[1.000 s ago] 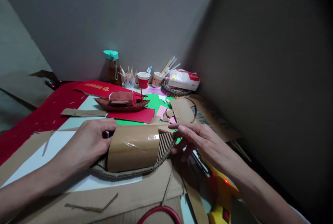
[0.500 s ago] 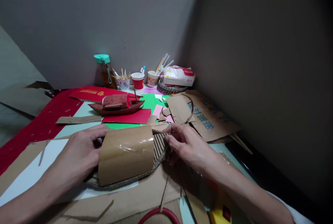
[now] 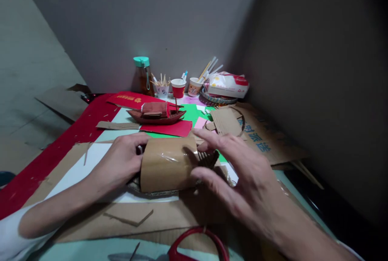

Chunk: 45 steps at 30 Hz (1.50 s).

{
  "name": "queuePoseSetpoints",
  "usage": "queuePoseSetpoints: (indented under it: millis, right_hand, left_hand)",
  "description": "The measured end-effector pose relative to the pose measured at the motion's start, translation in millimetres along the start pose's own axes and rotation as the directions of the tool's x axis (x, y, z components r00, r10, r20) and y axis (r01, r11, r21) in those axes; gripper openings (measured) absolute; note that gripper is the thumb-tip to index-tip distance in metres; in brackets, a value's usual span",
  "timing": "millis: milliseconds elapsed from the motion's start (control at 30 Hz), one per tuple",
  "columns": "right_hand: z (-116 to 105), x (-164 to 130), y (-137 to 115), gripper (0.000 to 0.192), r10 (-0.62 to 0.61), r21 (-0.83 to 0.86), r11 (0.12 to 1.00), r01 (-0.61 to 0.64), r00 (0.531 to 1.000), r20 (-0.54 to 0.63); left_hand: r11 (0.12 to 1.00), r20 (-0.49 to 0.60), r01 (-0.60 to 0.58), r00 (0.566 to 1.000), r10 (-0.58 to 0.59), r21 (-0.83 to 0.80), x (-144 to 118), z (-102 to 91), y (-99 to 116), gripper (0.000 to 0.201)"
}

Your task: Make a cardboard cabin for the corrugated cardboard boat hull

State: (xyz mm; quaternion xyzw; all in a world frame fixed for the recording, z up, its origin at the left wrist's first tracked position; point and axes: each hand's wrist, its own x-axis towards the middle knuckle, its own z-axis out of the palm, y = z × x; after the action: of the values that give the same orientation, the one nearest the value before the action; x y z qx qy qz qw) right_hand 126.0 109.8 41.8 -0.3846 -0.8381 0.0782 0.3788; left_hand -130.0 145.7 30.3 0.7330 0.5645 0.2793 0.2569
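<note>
A cardboard model boat (image 3: pixel 157 193) lies in front of me, with a curved brown canopy (image 3: pixel 169 166) arched over its middle. My left hand (image 3: pixel 123 158) grips the boat's left end; some of its fingers are hidden behind the canopy. Over the right end my right hand (image 3: pixel 242 176) is open, thumb and forefinger spread apart near the canopy's right edge. Whether its fingertips touch the boat I cannot tell. Behind stands a smaller reddish-brown model boat (image 3: pixel 156 118) with a covered cabin and a short mast.
Red-handled scissors (image 3: pixel 198 232) lie close to me, beside cardboard scraps (image 3: pixel 133 218). At the back stand a bottle (image 3: pixel 145 81), a cup of toothpicks (image 3: pixel 162 91), a red cup (image 3: pixel 178 91), another cup with sticks (image 3: pixel 195 87) and a tissue pack (image 3: pixel 228 85). Printed cardboard (image 3: pixel 273 147) lies right.
My right hand has let go of the boat's right end and spread its fingers nearer the canopy. The left hand keeps its hold. The view has shifted left.
</note>
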Motion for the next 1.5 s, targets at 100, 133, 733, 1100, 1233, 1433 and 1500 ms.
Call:
queuePoseSetpoints:
  millis: [100,133,733,1100,1233,1433,1500]
  right_hand:
    - [7.9,-2.9,-5.5,0.049,-0.063,0.009,0.998,0.063,0.992,0.108]
    - [9.7,-3.6,-5.5,0.048,-0.053,0.023,0.998,0.05,0.99,0.13]
    - [12.5,-10.2,6.3,0.05,-0.138,-0.03,0.989,0.144,0.978,0.154]
    - [10.5,-12.5,11.7,0.056,-0.106,-0.025,0.993,0.114,0.97,0.219]
    - [11.5,-12.1,15.8,0.056,-0.133,-0.033,0.989,0.144,0.966,0.221]
    - [13.5,-16.2,21.2,0.058,-0.155,-0.11,0.978,0.179,0.967,0.2]
    - [13.4,-17.4,20.6,0.058,-0.153,-0.133,0.975,0.179,0.971,0.183]
  left_hand:
    - [0.999,0.008,-0.047,0.999,0.047,-0.021,1.0,-0.4,-0.5,0.024]
    - [0.998,0.007,-0.059,0.998,0.059,-0.023,1.1,-0.6,0.0,0.023]
    - [0.988,0.004,-0.148,0.989,0.148,0.046,-1.6,1.7,4.8,0.022]
    - [0.999,-0.006,-0.039,0.999,0.039,-0.02,-3.7,-3.5,3.5,0.032]
    - [0.994,-0.21,-0.105,0.972,0.102,-0.004,-17.2,-19.3,0.7,0.023]
    - [0.918,-0.285,-0.335,0.878,0.386,0.211,-59.5,-25.6,-17.4,0.02]
    - [0.922,-0.243,-0.337,0.894,0.377,0.193,-69.3,-23.9,-23.9,0.021]
